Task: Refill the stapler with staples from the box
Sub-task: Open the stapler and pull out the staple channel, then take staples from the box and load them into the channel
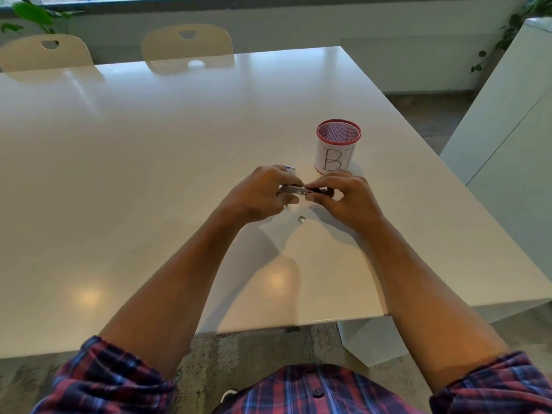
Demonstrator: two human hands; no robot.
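Note:
Both of my hands hold a small dark stapler (pixel 301 191) just above the white table (pixel 149 174). My left hand (pixel 263 192) grips its left, metal end. My right hand (pixel 346 195) pinches its right, dark end between thumb and fingers. Most of the stapler is hidden by my fingers. The staple box (pixel 290 169), white with blue, peeks out behind my left hand's fingers. A small metal bit, maybe a strip of staples (pixel 302 219), lies on the table below my hands.
A red mesh pen cup (pixel 338 144) with a white paper label stands just behind my right hand. Two beige chairs (pixel 187 46) stand at the table's far side. A white cabinet (pixel 507 130) is on the right.

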